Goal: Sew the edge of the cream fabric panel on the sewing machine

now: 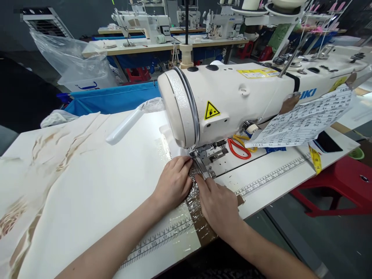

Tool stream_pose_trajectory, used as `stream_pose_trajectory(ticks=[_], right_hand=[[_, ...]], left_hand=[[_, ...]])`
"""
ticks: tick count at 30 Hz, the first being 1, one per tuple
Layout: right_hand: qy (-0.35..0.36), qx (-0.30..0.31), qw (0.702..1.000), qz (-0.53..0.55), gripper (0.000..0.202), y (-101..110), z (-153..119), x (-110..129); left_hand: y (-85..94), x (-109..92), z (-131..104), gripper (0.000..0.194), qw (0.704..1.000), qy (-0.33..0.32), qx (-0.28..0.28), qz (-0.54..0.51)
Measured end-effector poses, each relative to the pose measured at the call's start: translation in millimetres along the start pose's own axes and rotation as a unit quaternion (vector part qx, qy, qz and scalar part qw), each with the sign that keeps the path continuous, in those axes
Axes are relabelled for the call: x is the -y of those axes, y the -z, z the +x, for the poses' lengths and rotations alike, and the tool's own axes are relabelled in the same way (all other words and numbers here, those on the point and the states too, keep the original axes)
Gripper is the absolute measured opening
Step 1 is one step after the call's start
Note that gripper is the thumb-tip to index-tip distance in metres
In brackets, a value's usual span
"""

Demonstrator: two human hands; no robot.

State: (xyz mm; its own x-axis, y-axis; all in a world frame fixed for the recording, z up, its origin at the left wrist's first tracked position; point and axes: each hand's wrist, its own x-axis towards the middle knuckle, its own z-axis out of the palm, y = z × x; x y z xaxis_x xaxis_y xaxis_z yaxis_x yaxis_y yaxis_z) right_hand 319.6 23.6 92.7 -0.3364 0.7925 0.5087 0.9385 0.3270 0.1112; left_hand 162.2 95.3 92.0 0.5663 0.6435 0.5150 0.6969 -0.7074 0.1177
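A white sewing machine (pixel 221 100) stands over the worktable, its presser foot area right in front of both hands. My left hand (pixel 174 180) is closed, its fingertips pressed together beside the needle area; what they hold, if anything, is hidden. Just to its right, my right hand (pixel 219 203) has its thumb and index finger drawn together near the metal parts at the front of the presser foot. Whatever lies in those fingers is too small to make out. Under and between the hands runs shiny clear tape (pixel 193 199) over a brown strip (pixel 205 228).
Pale fabric (pixel 64 143) spreads over the table's left side. Red-handled scissors (pixel 238 149) lie beneath the machine arm. A printed sheet (pixel 302 120) hangs on the machine, near a yellow measuring tape (pixel 315 159). A red stool (pixel 343 186) stands at right; a blue cloth trough (pixel 113 99) lies behind.
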Motion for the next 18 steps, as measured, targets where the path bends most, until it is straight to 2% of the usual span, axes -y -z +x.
stream_pose_trajectory(ticks=[5, 7, 10, 12, 14, 16, 18], right_hand=[[0.011, -0.014, 0.996, 0.091, 0.03, 7.3, -9.3, -5.9], [0.017, -0.035, 0.985, 0.17, 0.026, 12.5, -19.2, -8.8], [0.037, -0.046, 0.96, 0.274, 0.029, 16.9, -34.1, -14.3], [0.037, -0.011, 0.951, 0.306, 0.036, 14.3, -39.4, -19.2], [0.026, 0.001, 0.95, 0.31, 0.04, 7.5, -40.4, -23.5], [0.027, 0.015, 0.951, 0.308, 0.042, -0.1, -39.7, -25.8], [0.024, 0.037, 0.952, 0.303, 0.039, -4.5, -39.8, -25.2]], left_hand=[[5.3, -1.7, -0.7, 0.038, 1.0, 0.005, 0.003, 0.013], [17.1, -7.5, -6.0, 0.039, 0.999, 0.015, 0.032, 0.025], [45.1, -17.0, -25.3, 0.039, 0.995, 0.025, 0.095, 0.008], [65.1, -19.6, -48.4, 0.038, 0.993, 0.036, 0.106, -0.026], [83.2, -17.4, -81.7, 0.035, 0.992, 0.088, 0.081, -0.05], [100.1, -11.8, -123.7, 0.033, 0.98, 0.188, 0.038, -0.056], [116.6, -4.5, -168.8, 0.031, 0.951, 0.308, -0.016, -0.034]])
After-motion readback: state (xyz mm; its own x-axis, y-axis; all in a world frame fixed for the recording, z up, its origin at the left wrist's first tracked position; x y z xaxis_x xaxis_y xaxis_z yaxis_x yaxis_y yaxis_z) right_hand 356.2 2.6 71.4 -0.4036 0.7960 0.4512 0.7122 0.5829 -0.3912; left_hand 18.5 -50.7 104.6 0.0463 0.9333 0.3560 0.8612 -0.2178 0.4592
